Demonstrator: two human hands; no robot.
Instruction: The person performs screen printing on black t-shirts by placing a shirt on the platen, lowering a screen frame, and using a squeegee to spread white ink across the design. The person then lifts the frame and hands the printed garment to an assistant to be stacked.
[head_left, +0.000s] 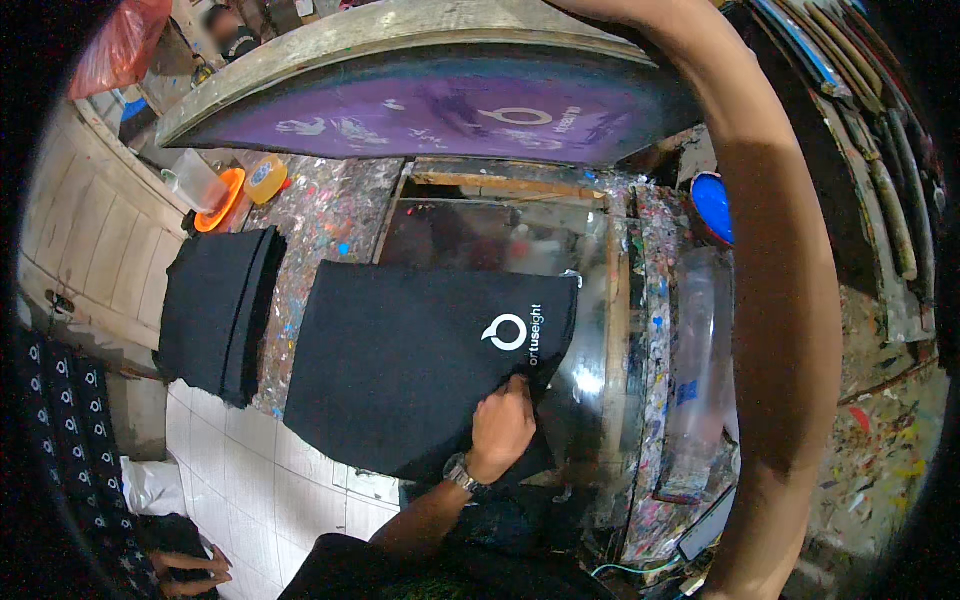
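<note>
A black fabric piece (400, 340) with a white printed ring emblem and lettering lies over a glass-topped print bed (590, 380). My left hand (503, 428), a metal watch on its wrist, is closed on the fabric's near right part, just below the print, fingertips pinching the cloth. My right arm (785, 300) reaches up along the right side to the top edge, where the hand is out of sight. Beside the end of that arm, a printing screen (430, 115) with purple mesh and a pale wooden frame (400, 40) stands tilted up beyond the fabric.
A stack of black fabric (215, 310) lies to the left, near an orange dish (220, 200) and a yellow container (266, 180). Frames (870, 130) lean at far right; a clear plastic tube (700, 350) lies by my right arm. Another person's hand (195, 570) shows lower left, another person (235, 40) far back.
</note>
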